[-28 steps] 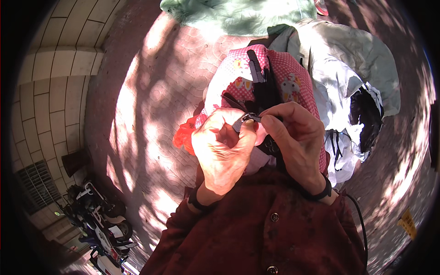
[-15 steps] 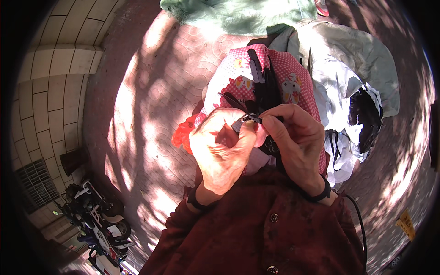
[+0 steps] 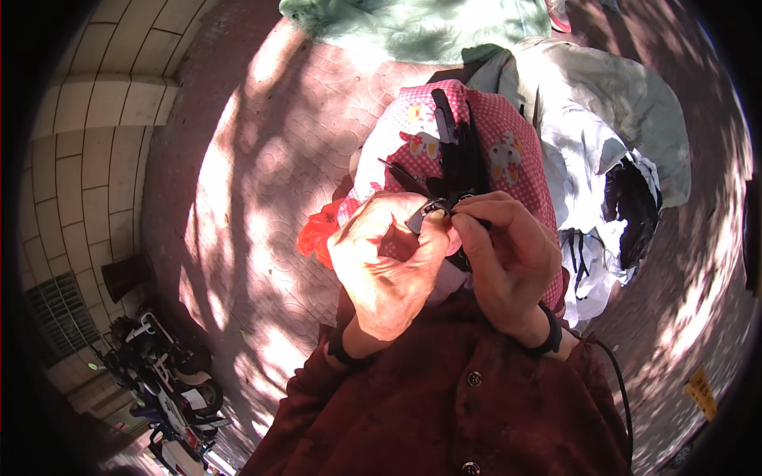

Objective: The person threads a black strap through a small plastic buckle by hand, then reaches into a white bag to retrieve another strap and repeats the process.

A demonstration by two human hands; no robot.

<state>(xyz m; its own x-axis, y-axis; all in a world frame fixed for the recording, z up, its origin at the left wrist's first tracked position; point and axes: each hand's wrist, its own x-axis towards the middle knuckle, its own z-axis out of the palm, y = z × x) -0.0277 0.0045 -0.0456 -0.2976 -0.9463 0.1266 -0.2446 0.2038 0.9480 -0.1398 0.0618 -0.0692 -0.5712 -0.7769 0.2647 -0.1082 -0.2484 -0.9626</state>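
Note:
A small black strap buckle (image 3: 433, 208) sits between my two hands, over my lap. My left hand (image 3: 385, 274) is closed, with its thumb and forefinger pinching the buckle. Close against it, my right hand (image 3: 512, 258) pinches a thin black piece beside the buckle; the fingertips partly cover it, so its exact kind cannot be made out. Beyond the hands, several black straps (image 3: 459, 159) lie in a bundle on a pink checked cloth (image 3: 516, 119) printed with cartoon rabbits. An orange-red plastic bag (image 3: 319, 232) shows beside my left wrist.
Pale sacks (image 3: 579, 166) lie at the right, one torn around black material (image 3: 631, 208). A green cloth (image 3: 381, 30) is spread at the far side. Motorbikes (image 3: 178, 381) stand at lower left by a tiled wall (image 3: 95, 159). A yellow tag (image 3: 700, 393) shows at lower right.
My right fingertips have shifted slightly down and in toward the buckle. The buckle has turned a little in my left hand, which stays almost in place.

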